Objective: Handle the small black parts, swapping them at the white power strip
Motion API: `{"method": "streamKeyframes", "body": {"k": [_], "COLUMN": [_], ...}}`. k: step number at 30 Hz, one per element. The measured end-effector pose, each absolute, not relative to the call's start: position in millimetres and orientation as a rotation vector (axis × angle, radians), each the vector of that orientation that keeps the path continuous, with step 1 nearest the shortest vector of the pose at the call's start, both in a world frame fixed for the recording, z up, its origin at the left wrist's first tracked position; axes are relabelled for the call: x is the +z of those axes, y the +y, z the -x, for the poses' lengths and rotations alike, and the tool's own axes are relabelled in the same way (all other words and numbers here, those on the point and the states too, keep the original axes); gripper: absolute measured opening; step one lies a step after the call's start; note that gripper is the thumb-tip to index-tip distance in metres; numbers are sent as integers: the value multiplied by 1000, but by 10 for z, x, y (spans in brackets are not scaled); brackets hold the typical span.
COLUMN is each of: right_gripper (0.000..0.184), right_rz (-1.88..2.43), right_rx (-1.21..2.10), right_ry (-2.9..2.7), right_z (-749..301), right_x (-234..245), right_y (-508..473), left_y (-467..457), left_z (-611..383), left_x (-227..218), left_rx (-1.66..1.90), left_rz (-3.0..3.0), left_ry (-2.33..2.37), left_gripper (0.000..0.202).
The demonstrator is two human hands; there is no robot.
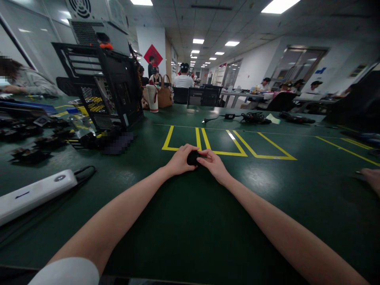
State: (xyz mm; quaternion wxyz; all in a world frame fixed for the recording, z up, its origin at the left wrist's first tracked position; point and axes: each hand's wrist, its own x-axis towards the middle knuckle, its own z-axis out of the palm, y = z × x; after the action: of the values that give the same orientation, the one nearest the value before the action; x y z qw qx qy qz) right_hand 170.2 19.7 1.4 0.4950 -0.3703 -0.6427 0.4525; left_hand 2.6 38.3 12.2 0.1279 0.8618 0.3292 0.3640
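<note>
A small dark, rounded object (192, 158) is between my two hands, low over the green table; its exact kind I cannot make out. My left hand (179, 161) curls around its left side, thumb below and fingers above. From the right, the closed fingertips of my right hand (216, 166) press against the same object. My fingers cover part of it. Just behind my hands, yellow tape outlines (221, 152) mark the green tabletop (184, 221).
At the left stand a black computer case (118, 87), several black parts (31, 154) and a white device with a cable (38, 192). A white cup (152, 98) and black cables (255, 118) lie farther back. Another person's hand (372, 178) shows at the right edge.
</note>
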Motion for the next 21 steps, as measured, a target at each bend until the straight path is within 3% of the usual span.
{"method": "streamKeyframes", "body": {"k": [21], "right_gripper": [25], "right_rz": [830], "right_rx": [1102], "right_ry": [-1586], "right_z": [-1710], "right_x": [-19], "right_y": [217], "left_y": [379], "left_z": [-33], "left_x": [109], "left_rx": [1067], "left_rz": [-2515], "left_ry": [928], "left_gripper": [57]}}
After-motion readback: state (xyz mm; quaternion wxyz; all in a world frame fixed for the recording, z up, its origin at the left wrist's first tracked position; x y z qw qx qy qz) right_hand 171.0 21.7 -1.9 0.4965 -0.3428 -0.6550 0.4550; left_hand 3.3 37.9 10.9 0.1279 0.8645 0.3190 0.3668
